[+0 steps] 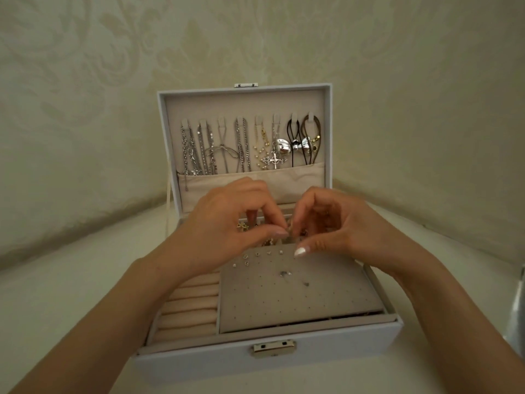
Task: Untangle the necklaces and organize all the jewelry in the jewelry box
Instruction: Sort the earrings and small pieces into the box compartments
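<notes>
Grey perforated panel (298,297) lies in the white jewelry box (284,362), studs (257,254) along its far edge. Just above, left hand (227,223) and right hand (335,223) both pinch one small piece (289,230), probably an earring. Best aim its post at a free hole, pressing gently.

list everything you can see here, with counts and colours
jewelry box: one, white, open on the table
necklaces: several, mostly silver, on hooks in the lid
earring panel: one, grey, right of tray
stud earrings: several, silver, panel's far rows
ring rolls: several, beige, left of tray
clasp: one, metal, box front
table: one, off-white, under the box
small piece: one, colour unclear, between both hands' fingertips
left hand: one, over the tray, pinching the small piece
right hand: one, beside it, pinching the same piece
</notes>
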A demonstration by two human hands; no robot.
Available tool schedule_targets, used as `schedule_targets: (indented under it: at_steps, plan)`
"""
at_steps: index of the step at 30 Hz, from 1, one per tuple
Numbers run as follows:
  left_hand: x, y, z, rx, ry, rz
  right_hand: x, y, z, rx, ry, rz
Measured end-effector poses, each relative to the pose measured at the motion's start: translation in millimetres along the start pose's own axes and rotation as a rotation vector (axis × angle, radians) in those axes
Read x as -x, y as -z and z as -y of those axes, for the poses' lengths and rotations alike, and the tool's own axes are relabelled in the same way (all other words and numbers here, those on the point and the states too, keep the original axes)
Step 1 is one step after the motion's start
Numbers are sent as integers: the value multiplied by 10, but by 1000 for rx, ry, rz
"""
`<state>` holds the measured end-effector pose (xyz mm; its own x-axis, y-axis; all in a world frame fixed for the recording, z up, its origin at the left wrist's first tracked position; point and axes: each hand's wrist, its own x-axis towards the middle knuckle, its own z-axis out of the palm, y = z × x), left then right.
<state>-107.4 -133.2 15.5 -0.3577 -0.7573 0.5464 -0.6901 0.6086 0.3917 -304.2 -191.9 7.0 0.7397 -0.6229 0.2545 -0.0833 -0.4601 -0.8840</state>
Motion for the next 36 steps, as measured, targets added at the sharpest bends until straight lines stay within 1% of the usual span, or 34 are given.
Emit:
schedule_targets:
  at_steps: [2,4,8,13,18,29,36]
  plan:
    - [39,-1,91,-44,46,39,19,-11,-10,119,-20,90]
    - [70,-27,168,-68,68,81,28,-37,-23,167,-2,151]
    - [95,-31,217,-40,118,90,12,-34,-67,214,50,196]
    - [113,8,247,-10,147,88,11,-34,-85,198,60,196]
    - [147,29,239,12,142,161,18,-24,-83,178,35,199]
    - [173,39,213,0,81,220,24,-20,-61,162,-5,177]
    - [218,157,185,-23,70,324,41,-4,-48,165,-12,161]
